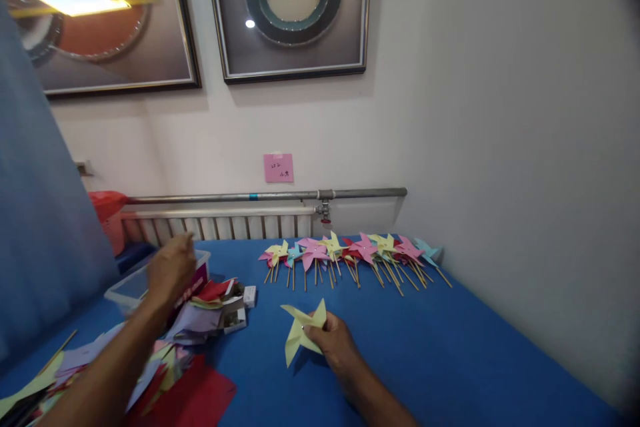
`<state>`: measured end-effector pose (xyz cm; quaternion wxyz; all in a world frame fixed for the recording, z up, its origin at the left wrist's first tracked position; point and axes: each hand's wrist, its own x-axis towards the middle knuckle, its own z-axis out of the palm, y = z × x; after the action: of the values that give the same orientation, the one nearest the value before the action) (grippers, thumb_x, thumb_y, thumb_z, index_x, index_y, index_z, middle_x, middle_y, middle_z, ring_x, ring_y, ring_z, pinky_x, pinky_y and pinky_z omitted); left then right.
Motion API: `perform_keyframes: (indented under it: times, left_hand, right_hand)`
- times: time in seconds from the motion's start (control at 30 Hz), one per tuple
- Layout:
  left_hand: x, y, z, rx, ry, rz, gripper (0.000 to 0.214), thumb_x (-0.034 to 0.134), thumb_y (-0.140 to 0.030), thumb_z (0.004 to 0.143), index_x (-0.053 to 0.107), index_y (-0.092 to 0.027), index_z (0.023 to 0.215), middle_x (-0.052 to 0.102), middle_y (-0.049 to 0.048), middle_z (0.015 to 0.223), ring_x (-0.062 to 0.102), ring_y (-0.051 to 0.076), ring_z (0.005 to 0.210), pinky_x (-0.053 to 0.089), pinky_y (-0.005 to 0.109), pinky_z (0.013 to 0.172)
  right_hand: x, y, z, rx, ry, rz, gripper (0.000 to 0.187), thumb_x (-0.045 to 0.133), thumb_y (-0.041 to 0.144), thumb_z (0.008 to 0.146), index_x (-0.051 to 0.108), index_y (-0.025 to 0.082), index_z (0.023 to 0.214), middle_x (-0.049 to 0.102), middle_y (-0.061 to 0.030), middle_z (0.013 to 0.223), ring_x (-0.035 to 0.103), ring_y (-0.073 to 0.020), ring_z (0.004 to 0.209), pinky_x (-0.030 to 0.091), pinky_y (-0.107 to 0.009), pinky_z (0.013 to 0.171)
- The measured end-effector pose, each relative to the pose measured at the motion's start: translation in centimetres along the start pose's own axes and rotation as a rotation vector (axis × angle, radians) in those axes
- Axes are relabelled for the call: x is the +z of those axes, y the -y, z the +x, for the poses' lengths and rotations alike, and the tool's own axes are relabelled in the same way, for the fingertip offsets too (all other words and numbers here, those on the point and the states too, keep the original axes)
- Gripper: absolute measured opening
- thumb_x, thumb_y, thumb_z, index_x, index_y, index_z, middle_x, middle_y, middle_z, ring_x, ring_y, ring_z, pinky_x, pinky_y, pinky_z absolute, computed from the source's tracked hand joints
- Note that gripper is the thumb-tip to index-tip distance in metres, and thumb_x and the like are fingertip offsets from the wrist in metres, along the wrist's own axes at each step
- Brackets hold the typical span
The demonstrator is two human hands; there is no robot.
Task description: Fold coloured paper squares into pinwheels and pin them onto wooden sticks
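Observation:
My right hand pinches a pale yellow paper pinwheel between thumb and fingers, above the blue table. A small pin head shows at the pinwheel's middle, and no stick is visible on it. My left hand is raised over the clear plastic box at the left. Its fingers look bunched together, slightly blurred, and anything in them is too small to make out. Beside the box are a small open box with tiny pieces in it and a little white box.
Finished pinwheels on sticks lie in a row along the back of the blue table. Coloured paper sheets pile up at the front left. A blue curtain hangs at left; a radiator and wall stand behind.

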<state>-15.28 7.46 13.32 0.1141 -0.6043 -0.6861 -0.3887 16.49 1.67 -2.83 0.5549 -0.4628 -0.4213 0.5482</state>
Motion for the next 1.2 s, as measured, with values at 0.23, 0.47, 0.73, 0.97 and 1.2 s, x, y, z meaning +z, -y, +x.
perform_keyframes:
  times: [0.23, 0.47, 0.73, 0.97, 1.2]
  left_hand:
    - [6.8, -9.4, -12.7, -0.188, 0.468, -0.875, 0.048, 0.051, -0.053, 0.085, 0.069, -0.014, 0.105, 0.050, -0.0040, 0.053, 0.047, 0.014, 0.050, 0.035, 0.023, 0.052]
    - [9.0, -9.2, -15.0, -0.225, 0.614, -0.947, 0.026, 0.052, -0.044, 0.084, 0.058, -0.019, 0.078, 0.055, -0.0029, 0.057, 0.043, 0.012, 0.050, 0.029, 0.024, 0.050]
    - [8.6, -9.5, -15.4, -0.333, 0.713, -1.006, 0.041, 0.056, -0.055, 0.080, 0.065, -0.017, 0.095, 0.051, -0.0059, 0.050, 0.039, 0.010, 0.037, 0.025, 0.024, 0.043]
    - [8.8, -9.8, -15.7, -0.322, 0.722, -0.964, 0.013, 0.055, -0.032, 0.079, 0.054, -0.020, 0.075, 0.056, -0.0048, 0.054, 0.044, 0.009, 0.039, 0.028, 0.022, 0.043]
    - [9.2, -10.5, -16.5, -0.320, 0.827, -0.981, 0.014, 0.057, -0.029, 0.079, 0.060, -0.018, 0.073, 0.050, -0.0059, 0.049, 0.038, 0.008, 0.039, 0.027, 0.022, 0.043]
  right_hand:
    - [-0.5, 0.9, -0.7, 0.025, -0.049, 0.111, 0.039, 0.084, 0.037, 0.058, 0.065, 0.017, 0.086, 0.067, 0.0019, 0.065, 0.058, -0.0143, 0.056, 0.044, -0.026, 0.056]
    - [0.1, 2.7, -2.4, 0.028, -0.054, 0.209, 0.034, 0.083, 0.032, 0.062, 0.067, 0.018, 0.089, 0.070, 0.0002, 0.071, 0.063, -0.0171, 0.064, 0.050, -0.028, 0.065]
    - [0.0, 2.3, -2.2, 0.042, -0.075, 0.185, 0.041, 0.085, 0.032, 0.061, 0.067, 0.016, 0.094, 0.073, -0.0016, 0.077, 0.065, -0.0186, 0.066, 0.049, -0.029, 0.065]
    - [0.0, 2.6, -2.5, 0.044, -0.043, 0.152, 0.037, 0.084, 0.031, 0.061, 0.066, 0.018, 0.091, 0.068, 0.0028, 0.068, 0.059, -0.0146, 0.062, 0.044, -0.026, 0.063]
    - [0.1, 2.7, -2.5, 0.019, -0.012, 0.100, 0.037, 0.085, 0.035, 0.059, 0.065, 0.018, 0.086, 0.065, 0.0034, 0.065, 0.056, -0.0141, 0.059, 0.042, -0.026, 0.060]
